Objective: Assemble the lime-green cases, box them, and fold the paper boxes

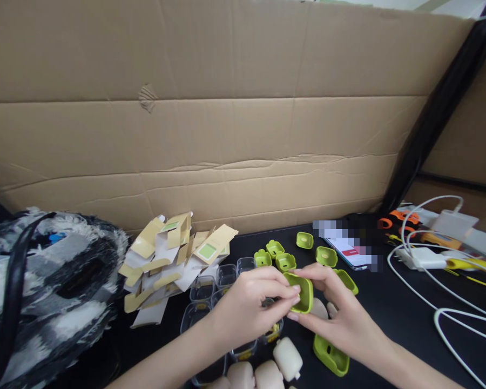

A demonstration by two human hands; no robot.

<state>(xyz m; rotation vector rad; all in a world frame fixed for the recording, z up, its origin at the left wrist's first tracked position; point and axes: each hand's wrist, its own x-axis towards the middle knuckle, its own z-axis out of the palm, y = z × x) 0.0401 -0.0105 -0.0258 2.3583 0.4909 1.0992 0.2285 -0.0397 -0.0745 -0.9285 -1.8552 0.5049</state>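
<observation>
The green cup (306,296) is held above the bench (378,305), between both hands. Its mouth faces the wearer, turned somewhat leftward, its base away. Its long axis cannot be fixed: fingers cover the left side.

The right hand (332,305) pinches the cup's rim, forefinger above and thumb below. The left hand (259,297) has thumb and forefinger drawn together at the mouth's left side; whether they grip the wall or something small is hidden.

Beyond and beside the hands lie further green pieces (326,256), one partly covered by the right hand. Clear containers (203,289) stand left of centre, several obscured by the left arm. Cream blocks (287,358) lie towards the bench's near edge, which is out of frame; the nearest blocks are cut off.

Near the bench's far edge are opened cartons (178,254), left, and a phone (350,251), right, partly pixelated. White cables (439,319) loop along the right side, leaving the frame. A shaggy black-and-white item (60,275), left, is cut off and not identifiable.
</observation>
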